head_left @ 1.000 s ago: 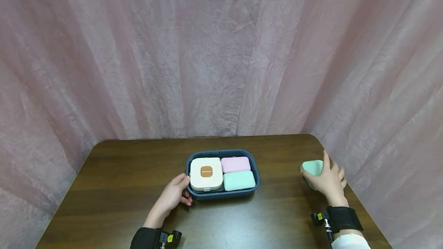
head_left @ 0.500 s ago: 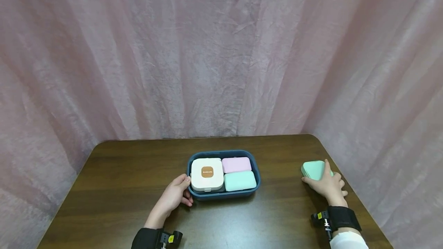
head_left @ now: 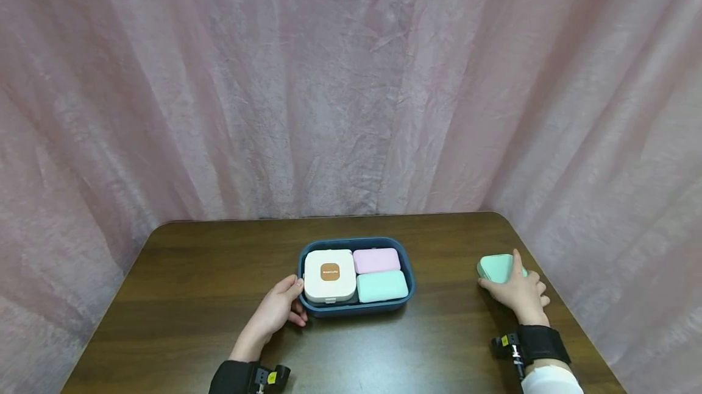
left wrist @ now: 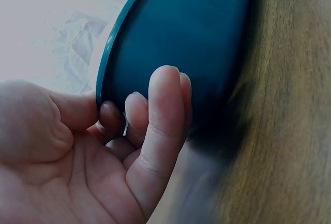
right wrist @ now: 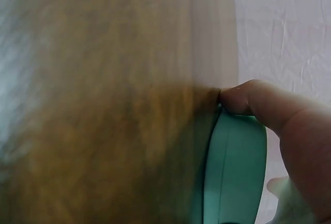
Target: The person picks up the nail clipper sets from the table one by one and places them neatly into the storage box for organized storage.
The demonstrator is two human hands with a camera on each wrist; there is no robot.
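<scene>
Left of centre on the table, my left hand (head_left: 278,307) pinches the rim of a dark blue basket (head_left: 359,307) between thumb and fingers; the left wrist view shows the thumb (left wrist: 77,111) over that rim. Inside the basket lie a white square case (head_left: 329,290) with a brown label, a pink case (head_left: 376,260) and a mint case (head_left: 382,286). Toward the right edge, my right hand (head_left: 520,291) grips a green case (head_left: 496,267). Its thumb (right wrist: 269,105) touches one end of the case in the right wrist view, while some fingertips are hidden.
The brown wooden table (head_left: 219,260) has rounded far corners, and its right edge runs close beside my right hand. Pink-grey curtains (head_left: 351,89) hang behind it and along the sides.
My right hand has come down around the green case, its fingers lowering onto the far side and its thumb shifting to the near side. The left hand stays at the basket rim.
</scene>
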